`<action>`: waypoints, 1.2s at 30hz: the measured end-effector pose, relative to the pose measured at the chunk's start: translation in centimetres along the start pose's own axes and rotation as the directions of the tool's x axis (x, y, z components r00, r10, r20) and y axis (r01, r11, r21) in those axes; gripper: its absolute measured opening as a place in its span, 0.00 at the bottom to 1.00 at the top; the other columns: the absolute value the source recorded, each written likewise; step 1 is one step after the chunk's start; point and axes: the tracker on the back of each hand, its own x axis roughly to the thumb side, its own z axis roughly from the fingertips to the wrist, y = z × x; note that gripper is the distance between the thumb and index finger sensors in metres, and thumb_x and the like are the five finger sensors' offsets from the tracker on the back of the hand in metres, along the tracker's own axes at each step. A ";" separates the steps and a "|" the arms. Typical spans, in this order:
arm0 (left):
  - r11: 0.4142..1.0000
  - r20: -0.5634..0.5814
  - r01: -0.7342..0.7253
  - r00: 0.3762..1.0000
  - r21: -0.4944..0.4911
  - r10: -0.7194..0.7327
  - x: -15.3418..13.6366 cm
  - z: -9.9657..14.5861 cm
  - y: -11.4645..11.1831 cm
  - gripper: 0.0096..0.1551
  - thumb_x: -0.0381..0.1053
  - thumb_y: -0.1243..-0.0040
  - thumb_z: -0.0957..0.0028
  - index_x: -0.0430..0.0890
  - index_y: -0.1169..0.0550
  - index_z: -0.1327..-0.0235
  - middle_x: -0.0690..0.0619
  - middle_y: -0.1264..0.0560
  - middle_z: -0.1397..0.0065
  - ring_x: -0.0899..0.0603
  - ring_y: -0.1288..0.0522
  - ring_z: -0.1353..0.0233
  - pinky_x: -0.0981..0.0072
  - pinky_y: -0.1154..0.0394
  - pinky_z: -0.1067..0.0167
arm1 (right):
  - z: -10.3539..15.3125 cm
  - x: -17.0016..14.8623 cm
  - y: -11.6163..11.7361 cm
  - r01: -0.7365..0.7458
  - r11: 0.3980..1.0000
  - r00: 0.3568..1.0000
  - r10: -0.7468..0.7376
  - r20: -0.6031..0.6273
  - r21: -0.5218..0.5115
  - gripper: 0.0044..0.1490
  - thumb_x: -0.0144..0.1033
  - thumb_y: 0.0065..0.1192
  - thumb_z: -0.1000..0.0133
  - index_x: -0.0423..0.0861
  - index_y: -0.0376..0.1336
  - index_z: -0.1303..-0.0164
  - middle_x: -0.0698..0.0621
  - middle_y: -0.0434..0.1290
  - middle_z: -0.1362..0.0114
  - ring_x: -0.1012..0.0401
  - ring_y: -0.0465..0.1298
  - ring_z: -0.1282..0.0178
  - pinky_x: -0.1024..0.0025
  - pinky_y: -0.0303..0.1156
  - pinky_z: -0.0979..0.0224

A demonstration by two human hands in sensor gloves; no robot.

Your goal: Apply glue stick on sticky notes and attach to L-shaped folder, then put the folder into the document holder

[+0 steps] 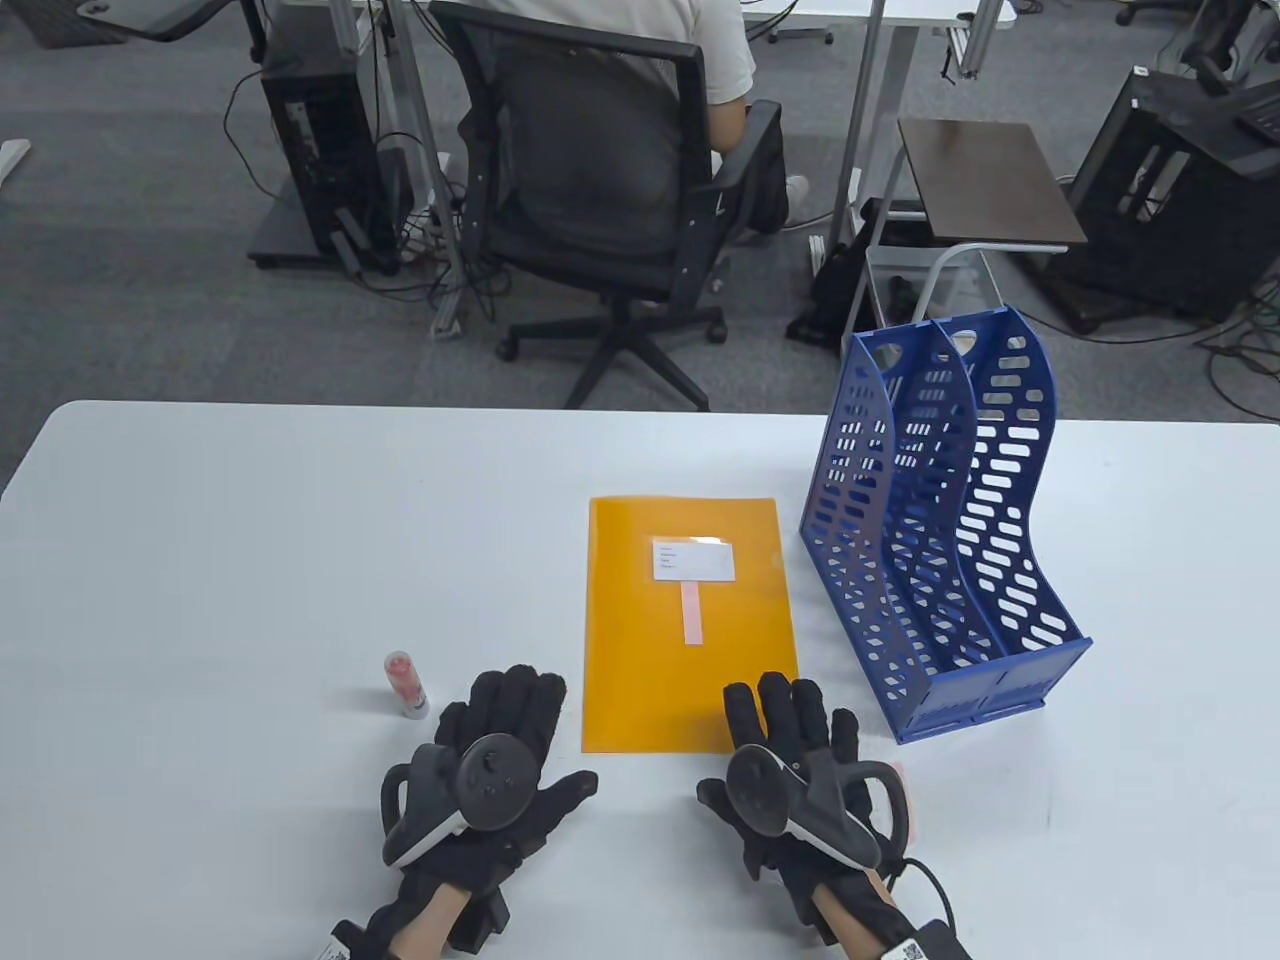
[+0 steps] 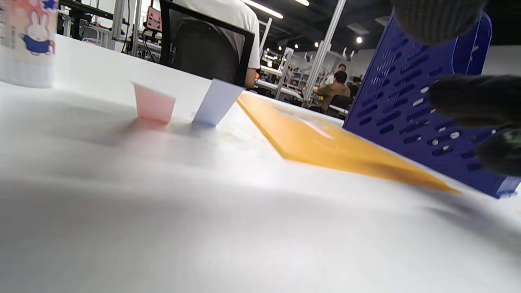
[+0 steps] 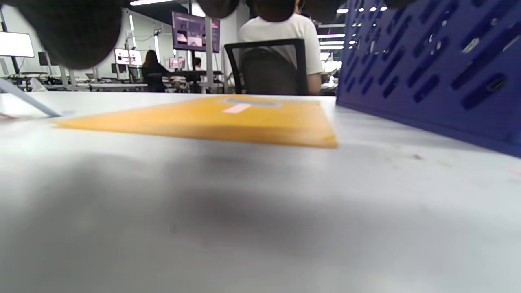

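Table view: flat orange plastic folder [image 1: 690, 625] mid-table, pink strip note [image 1: 690, 612] on it; blue perforated holder [image 1: 940, 530] right. Left hand [image 1: 490, 760] flat, empty; right hand [image 1: 790, 760] fingertips on folder's near edge, fingers straight. Glue stick [image 1: 406, 685] upright near left.

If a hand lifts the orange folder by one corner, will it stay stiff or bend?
The orange folder looks thin and lies flat, so it would probably sag. Its glossy surface suggests it may slip. The pink note seems attached.

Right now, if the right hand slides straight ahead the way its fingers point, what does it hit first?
The right hand already overlaps the orange folder's near right corner, so it would ride up the folder. The blue document holder stands off to its right, probably clear.
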 end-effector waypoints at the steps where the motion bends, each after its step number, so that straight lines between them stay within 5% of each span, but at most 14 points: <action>1: 1.000 0.001 -0.012 1.000 0.014 0.012 -0.1 0.1 0.2 0.56 0.74 0.47 0.48 0.56 0.61 0.19 0.48 0.60 0.12 0.36 0.61 0.14 0.31 0.60 0.24 | -0.6 0.4 -0.2 0.008 1.000 1.000 -0.008 0.010 0.025 0.60 0.69 0.57 0.48 0.49 0.39 0.15 0.38 0.41 0.14 0.37 0.45 0.16 0.28 0.45 0.24; 13: 0.990 -0.006 -0.118 0.993 0.073 0.119 -1.4 0.7 1.7 0.55 0.73 0.47 0.48 0.53 0.57 0.19 0.47 0.52 0.12 0.36 0.54 0.15 0.31 0.54 0.23 | -8.7 2.1 0.4 0.080 0.977 0.992 -0.060 -0.109 0.196 0.59 0.70 0.54 0.48 0.49 0.41 0.15 0.40 0.42 0.13 0.41 0.44 0.15 0.30 0.45 0.23; 18: 0.986 -0.007 -0.144 0.989 0.090 0.145 -1.7 0.9 2.1 0.55 0.73 0.47 0.48 0.52 0.56 0.18 0.46 0.51 0.12 0.35 0.54 0.15 0.31 0.54 0.23 | -10.1 2.0 1.8 0.105 0.958 0.985 -0.062 -0.162 0.267 0.57 0.70 0.52 0.48 0.49 0.42 0.15 0.41 0.42 0.14 0.42 0.44 0.15 0.32 0.45 0.23; 24: 0.984 -0.005 -0.153 0.988 0.091 0.154 -1.8 0.9 2.2 0.54 0.72 0.47 0.47 0.52 0.56 0.18 0.46 0.51 0.12 0.35 0.53 0.15 0.31 0.54 0.23 | -9.1 2.0 3.0 0.077 0.937 0.991 -0.033 -0.132 0.342 0.56 0.70 0.48 0.47 0.48 0.43 0.15 0.40 0.44 0.14 0.42 0.45 0.16 0.32 0.46 0.23; 36: 0.986 -0.008 -0.136 0.991 0.092 0.137 -1.6 0.9 2.1 0.54 0.72 0.47 0.47 0.52 0.55 0.18 0.46 0.50 0.12 0.35 0.53 0.15 0.30 0.56 0.24 | -3.6 2.5 2.9 -0.028 0.950 0.999 0.032 -0.009 0.312 0.55 0.69 0.49 0.47 0.47 0.46 0.16 0.37 0.49 0.15 0.39 0.53 0.18 0.33 0.55 0.25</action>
